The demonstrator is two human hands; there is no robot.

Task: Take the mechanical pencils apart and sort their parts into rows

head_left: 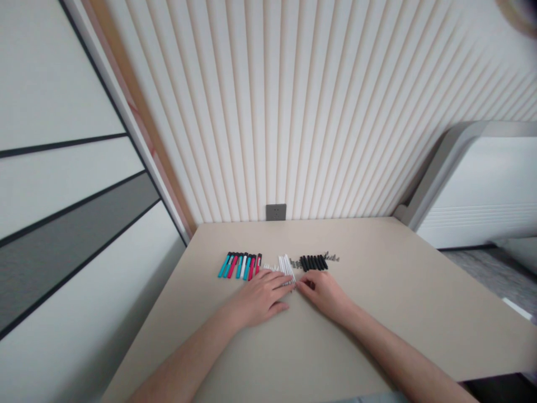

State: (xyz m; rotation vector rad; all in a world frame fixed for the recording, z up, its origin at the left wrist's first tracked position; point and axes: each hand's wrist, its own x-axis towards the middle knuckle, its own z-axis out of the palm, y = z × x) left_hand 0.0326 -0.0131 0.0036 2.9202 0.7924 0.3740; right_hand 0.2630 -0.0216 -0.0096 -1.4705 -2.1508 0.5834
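My left hand [264, 296] lies over the lower part of a row of thin white pen refills [286, 263], fingers stretched out and palm down. Beside their lower right end, my right hand [321, 288] has its thumb and forefinger pressed together; what they pinch, if anything, is too small to make out. To the left lies a row of pen barrels [238, 266] in teal, red and white with black ends. Several black pen parts [314, 262] line up beyond my right hand. Small white pieces [271, 267] show partly behind my left fingers.
Small metallic springs or clips [331, 257] lie right of the black parts, and similar small grey pieces [296, 263] lie left of them. The beige table [251, 364] meets a ribbed wall with a dark socket [276, 212]. A cabinet [84, 240] stands left, a bed headboard [474, 179] right.
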